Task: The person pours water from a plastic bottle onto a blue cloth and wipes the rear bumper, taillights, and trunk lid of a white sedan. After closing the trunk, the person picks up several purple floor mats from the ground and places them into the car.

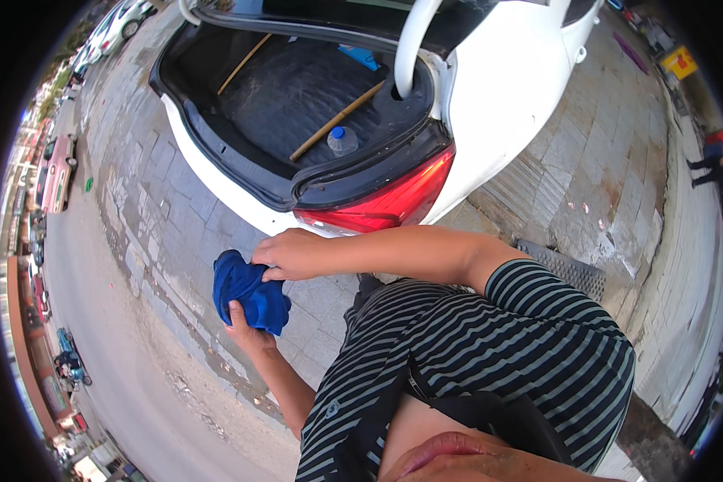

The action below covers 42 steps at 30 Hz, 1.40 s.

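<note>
A bunched blue cloth [250,292] is held between my two hands over the paving, just behind the open trunk of a white car [217,187]. My left hand [247,331] grips it from below, the thumb on top and the fingers mostly hidden beneath. From above, my right hand [289,254] reaches across with its fingers on the cloth's upper right edge. Near my right forearm is the red tail light [385,196]. On the dark trunk mat [289,78] lie a clear plastic bottle with a blue cap [342,142], two wooden sticks [337,120] and a blue item [359,56].
The raised trunk lid's white hinge arm [408,51] stands at the opening's right. Beside my right upper arm, a studded ramp plate [566,269] lies on the ground. A road [114,337] with parked vehicles runs at left. A person [711,164] is far off at right.
</note>
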{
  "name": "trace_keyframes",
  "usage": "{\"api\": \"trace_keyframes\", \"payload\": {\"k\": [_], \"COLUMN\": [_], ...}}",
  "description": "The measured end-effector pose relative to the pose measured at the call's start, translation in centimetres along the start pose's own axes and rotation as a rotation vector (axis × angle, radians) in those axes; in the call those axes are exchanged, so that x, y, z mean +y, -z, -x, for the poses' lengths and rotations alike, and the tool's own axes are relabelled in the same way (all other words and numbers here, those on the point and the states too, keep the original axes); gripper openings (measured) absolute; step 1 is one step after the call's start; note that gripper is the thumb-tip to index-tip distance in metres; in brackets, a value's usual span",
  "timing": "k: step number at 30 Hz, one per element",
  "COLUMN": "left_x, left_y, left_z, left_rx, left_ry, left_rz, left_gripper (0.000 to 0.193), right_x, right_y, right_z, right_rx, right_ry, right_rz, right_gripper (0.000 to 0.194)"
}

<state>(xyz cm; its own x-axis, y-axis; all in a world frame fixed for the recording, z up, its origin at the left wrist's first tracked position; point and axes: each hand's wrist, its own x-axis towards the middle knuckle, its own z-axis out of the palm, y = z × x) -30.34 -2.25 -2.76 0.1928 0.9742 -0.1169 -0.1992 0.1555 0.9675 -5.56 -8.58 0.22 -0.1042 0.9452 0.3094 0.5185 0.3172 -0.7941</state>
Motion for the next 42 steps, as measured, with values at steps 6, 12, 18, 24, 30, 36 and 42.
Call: {"api": "trace_keyframes", "payload": {"k": [6, 12, 18, 24, 30, 36, 42], "left_x": [3.7, 2.9, 5.2, 8.9, 12.6, 6.4, -6.8], "left_y": [12.9, 20.4, 16.6, 9.6, -6.2, -26.3, -40.5], "left_z": [-3.3, -6.4, -8.8, -11.1, -10.5, -6.4, -0.5], "left_rx": [0.195, 0.147, 0.162, 0.020, -0.358, -0.880, -1.344], "left_ry": [0.230, 0.338, 0.153, 0.074, -0.107, -0.332, -1.339], "left_rz": [-1.074, -1.344, -0.804, -0.398, -0.433, -0.526, -1.009], "left_gripper": [0.071, 0.087, 0.058, 0.037, 0.034, 0.046, 0.050], "right_x": [0.0, 2.7, 4.3, 4.9, 4.9, 4.3, 4.3], "right_y": [-5.1, -5.4, -3.0, -1.2, 0.4, 2.2, 3.4], "right_z": [1.0, 2.6, 4.2, 7.2, 10.6, 14.6, 19.5], "right_rx": [-0.238, -0.204, -0.244, -0.105, 0.053, 0.210, 0.300], "right_ry": [0.129, 0.112, -0.041, -0.006, -0.071, -0.170, -0.275], "right_rz": [0.141, 0.146, 0.221, 0.194, 0.221, 0.195, 0.256], "right_gripper": [0.033, 0.023, 0.021, 0.019, 0.017, 0.021, 0.022]}}
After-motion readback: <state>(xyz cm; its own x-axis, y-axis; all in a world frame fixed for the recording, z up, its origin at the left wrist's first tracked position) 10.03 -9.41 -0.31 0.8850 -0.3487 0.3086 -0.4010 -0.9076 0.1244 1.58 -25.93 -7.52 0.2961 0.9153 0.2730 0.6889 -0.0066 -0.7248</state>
